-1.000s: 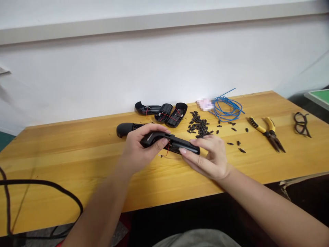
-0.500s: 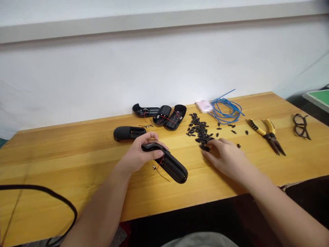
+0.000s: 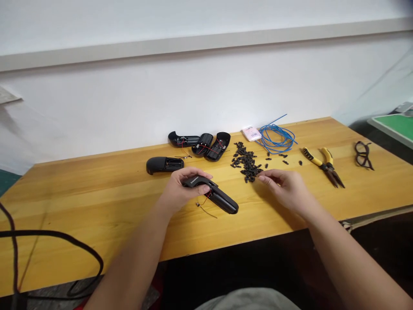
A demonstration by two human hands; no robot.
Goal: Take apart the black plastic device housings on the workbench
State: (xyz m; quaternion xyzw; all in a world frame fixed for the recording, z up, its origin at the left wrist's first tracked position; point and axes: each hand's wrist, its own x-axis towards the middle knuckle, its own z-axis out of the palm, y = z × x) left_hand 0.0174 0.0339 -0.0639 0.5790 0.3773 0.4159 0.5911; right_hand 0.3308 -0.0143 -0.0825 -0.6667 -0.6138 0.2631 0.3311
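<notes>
Left hand (image 3: pixel 183 189) clamped on one black housing (image 3: pixel 223 200), over mid-tabletop toward the front edge; right hand (image 3: pixel 287 187) with fingertips at one pile of small black parts (image 3: pixel 248 162), cannot tell whether gripping. Wooden tabletop (image 3: pixel 97 193): four similar housings (image 3: pixel 203 141) toward back edge, one pliers (image 3: pixel 328 168) nearer right edge; white wall (image 3: pixel 193 94) behind.

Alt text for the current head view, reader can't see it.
A person's left hand holds a black casing over a wooden table while the right hand is at the edge of a pile of small black parts. More black casings lie farther back; to the right are coiled blue wire and yellow-handled pliers.
</notes>
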